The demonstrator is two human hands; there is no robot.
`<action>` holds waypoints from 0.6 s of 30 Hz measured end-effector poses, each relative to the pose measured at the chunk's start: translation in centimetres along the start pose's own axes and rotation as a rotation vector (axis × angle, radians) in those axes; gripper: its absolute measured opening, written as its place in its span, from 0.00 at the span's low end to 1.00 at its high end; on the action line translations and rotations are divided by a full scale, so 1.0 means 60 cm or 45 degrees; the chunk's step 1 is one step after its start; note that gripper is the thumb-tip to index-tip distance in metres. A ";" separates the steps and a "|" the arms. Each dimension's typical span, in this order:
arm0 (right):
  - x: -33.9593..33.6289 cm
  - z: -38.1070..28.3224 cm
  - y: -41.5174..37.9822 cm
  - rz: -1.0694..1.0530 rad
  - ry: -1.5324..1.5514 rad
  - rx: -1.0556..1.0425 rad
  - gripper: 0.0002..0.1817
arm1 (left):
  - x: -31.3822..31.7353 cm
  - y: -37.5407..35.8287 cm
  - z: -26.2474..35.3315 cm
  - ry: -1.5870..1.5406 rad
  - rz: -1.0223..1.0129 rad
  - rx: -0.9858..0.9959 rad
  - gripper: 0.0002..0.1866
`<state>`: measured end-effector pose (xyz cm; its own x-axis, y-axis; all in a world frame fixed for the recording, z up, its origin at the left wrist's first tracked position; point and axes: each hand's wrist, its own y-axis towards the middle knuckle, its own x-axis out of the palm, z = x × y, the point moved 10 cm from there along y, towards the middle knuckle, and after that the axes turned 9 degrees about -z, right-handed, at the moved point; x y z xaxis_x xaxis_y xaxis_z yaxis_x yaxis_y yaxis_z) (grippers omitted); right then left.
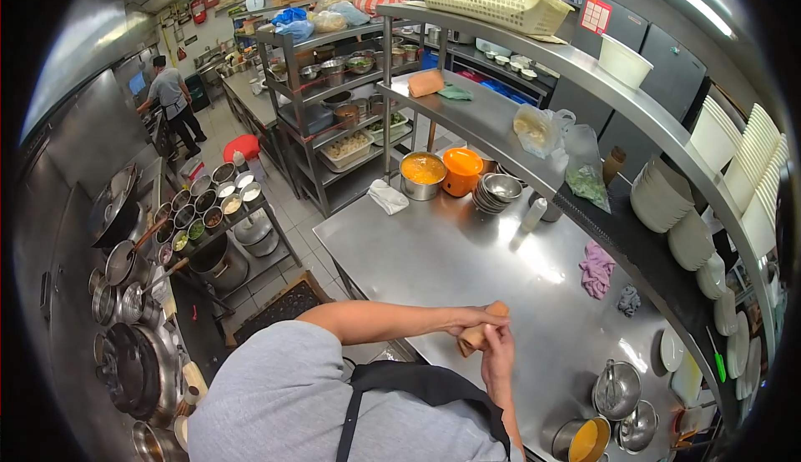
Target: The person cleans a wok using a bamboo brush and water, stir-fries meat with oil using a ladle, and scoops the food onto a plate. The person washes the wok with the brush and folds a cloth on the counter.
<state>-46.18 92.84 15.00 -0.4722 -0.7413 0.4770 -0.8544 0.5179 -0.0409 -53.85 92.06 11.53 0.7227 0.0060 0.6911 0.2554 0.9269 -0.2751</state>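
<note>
Both of my hands are closed on a folded orange-brown cloth (472, 342) above the near edge of the steel worktable (417, 249). My left hand (469, 318) reaches in from the left and grips it from above. My right hand (498, 352) holds its right side, the fingers close to those of my left hand. One end of the cloth sticks up past my fingers, and its middle is partly hidden by them.
A pot of orange liquid (423, 172), an orange container (461, 170), stacked steel bowls (498, 193) and a squeeze bottle (534, 214) stand at the back. A pink cloth (596, 269) lies right. Bowls (617, 389) sit front right. A co-worker (171, 99) stands far left.
</note>
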 end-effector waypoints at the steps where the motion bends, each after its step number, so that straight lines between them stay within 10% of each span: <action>1: 0.027 0.005 0.006 -0.112 -0.004 0.031 0.25 | -0.008 -0.005 0.001 0.074 -0.036 -0.039 0.26; 5: 0.041 -0.035 -0.020 0.135 -0.010 -0.131 0.23 | -0.027 -0.064 0.092 0.533 0.112 -0.161 0.35; 8: 0.002 0.008 -0.051 -0.286 -0.703 0.193 0.19 | -0.013 -0.097 0.230 0.909 0.279 -0.011 0.38; 11: 0.001 0.063 -0.108 -0.275 -0.875 0.567 0.14 | 0.127 -0.102 0.382 1.412 0.223 0.144 0.39; 18: 0.057 0.020 -0.121 -0.005 -0.721 0.242 0.18 | 0.417 0.105 0.533 2.371 -0.181 0.718 0.32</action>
<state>-41.85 86.02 15.89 -0.4664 -0.8823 -0.0627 -0.8556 0.4680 -0.2211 -54.72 110.03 48.46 0.4818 -0.0573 -0.8744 0.4354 0.8817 0.1820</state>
